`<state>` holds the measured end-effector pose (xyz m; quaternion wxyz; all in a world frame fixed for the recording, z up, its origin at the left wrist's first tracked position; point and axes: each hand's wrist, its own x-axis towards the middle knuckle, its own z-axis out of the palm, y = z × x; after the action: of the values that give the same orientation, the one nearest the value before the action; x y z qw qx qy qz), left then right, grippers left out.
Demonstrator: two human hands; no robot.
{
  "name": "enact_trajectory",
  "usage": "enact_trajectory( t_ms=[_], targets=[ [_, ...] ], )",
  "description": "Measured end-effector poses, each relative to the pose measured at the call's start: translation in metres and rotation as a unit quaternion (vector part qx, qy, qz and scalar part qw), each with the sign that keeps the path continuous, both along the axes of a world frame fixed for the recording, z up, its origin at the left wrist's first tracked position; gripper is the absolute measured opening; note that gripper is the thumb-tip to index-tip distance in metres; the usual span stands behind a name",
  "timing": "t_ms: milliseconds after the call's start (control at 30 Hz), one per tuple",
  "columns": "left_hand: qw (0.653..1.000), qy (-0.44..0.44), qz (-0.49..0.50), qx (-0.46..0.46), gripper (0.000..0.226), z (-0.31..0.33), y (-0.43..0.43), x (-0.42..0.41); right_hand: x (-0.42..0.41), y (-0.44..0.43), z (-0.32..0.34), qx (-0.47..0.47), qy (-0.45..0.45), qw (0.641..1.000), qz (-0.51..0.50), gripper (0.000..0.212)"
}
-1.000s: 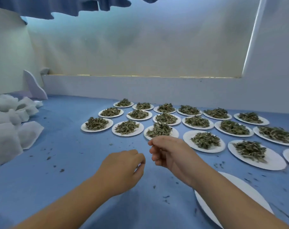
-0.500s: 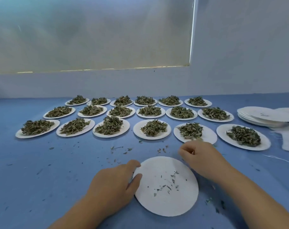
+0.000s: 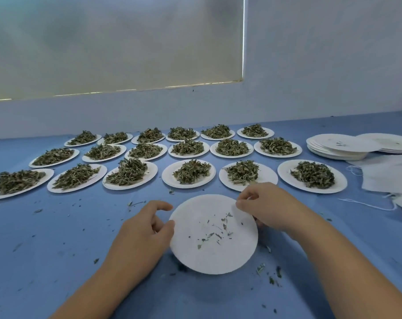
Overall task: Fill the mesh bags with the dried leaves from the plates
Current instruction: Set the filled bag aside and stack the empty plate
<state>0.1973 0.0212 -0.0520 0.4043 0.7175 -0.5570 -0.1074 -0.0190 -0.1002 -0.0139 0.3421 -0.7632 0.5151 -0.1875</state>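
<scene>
Head view: left hand (image 3: 138, 236) and right hand (image 3: 272, 209) fingers seemingly pinch round face-up plate (image 3: 213, 252)

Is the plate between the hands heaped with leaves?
No: the plate between the left hand and right hand carries only scattered leaf bits.

Readable text, labels, brands, numbers: none that I can make out.
Plate (image 3: 195, 254) between my fingers (image 3: 159, 205): plain white face, no print or mark to read.
Plates beyond my fingertips: white rims, no lettering to read.
</scene>
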Motion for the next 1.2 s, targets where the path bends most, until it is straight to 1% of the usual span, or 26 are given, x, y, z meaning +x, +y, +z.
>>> enact_trajectory(
  t_ms=[67,133,200,267,433,567,633,733,767,867,933,1033,1100,1167,1200],
  targets=[
    [0.999,0.036,0.004,-0.019,0.018,0.003,-0.011,-0.007,-0.008,-0.007,0.001,0.047,-0.1,0.993,-0.035,0.008],
    [0.997,0.064,0.002,-0.031,0.017,0.007,-0.025,-0.015,-0.02,-0.013,0.001,0.106,-0.199,0.973,-0.051,0.013],
    [0.995,0.094,-0.008,-0.042,0.016,0.012,-0.043,-0.026,-0.034,-0.018,0.002,0.148,-0.265,0.951,-0.059,0.019],
    [0.99,0.129,-0.022,-0.047,0.015,0.017,-0.064,-0.041,-0.051,-0.025,0.003,0.163,-0.289,0.94,-0.08,0.025],
    [0.973,0.219,-0.052,-0.045,0.01,0.029,-0.119,-0.095,-0.107,-0.048,0.009,0.167,-0.298,0.93,-0.139,0.035],
    [0.967,0.244,-0.057,-0.049,0.009,0.028,-0.15,-0.135,-0.148,-0.069,0.013,0.153,-0.332,0.91,-0.194,0.036],
    [0.97,0.232,-0.045,-0.047,0.011,0.017,-0.157,-0.144,-0.163,-0.085,0.014,0.137,-0.36,0.897,-0.216,0.036],
    [0.993,0.1,-0.055,-0.029,0.014,-0.004,-0.158,-0.148,-0.179,-0.114,0.017,0.106,-0.412,0.864,-0.268,0.032],
    [0.994,0.076,-0.065,-0.034,0.016,-0.009,-0.158,-0.148,-0.181,-0.125,0.019,0.097,-0.426,0.85,-0.294,0.029],
    [0.994,0.054,-0.085,-0.037,0.019,-0.014,-0.159,-0.15,-0.187,-0.157,0.026,0.075,-0.468,0.812,-0.342,0.018],
    [0.996,0.023,-0.082,-0.024,0.019,-0.016,-0.16,-0.151,-0.19,-0.18,0.031,0.065,-0.492,0.789,-0.36,0.017],
    [0.996,0.004,-0.083,-0.015,0.016,-0.017,-0.16,-0.152,-0.192,-0.207,0.034,0.052,-0.509,0.764,-0.394,0.015],
    [0.996,0.002,-0.084,-0.012,0.015,-0.017,-0.16,-0.151,-0.196,-0.22,0.031,0.048,-0.495,0.759,-0.421,0.022],
    [0.997,0.0,-0.08,-0.005,0.015,-0.017,-0.16,-0.151,-0.2,-0.228,0.027,0.056,-0.427,0.783,-0.448,0.032],
    [0.997,-0.003,-0.079,-0.003,0.014,-0.017,-0.16,-0.151,-0.202,-0.23,0.026,0.063,-0.391,0.795,-0.46,0.033]
  ],
)
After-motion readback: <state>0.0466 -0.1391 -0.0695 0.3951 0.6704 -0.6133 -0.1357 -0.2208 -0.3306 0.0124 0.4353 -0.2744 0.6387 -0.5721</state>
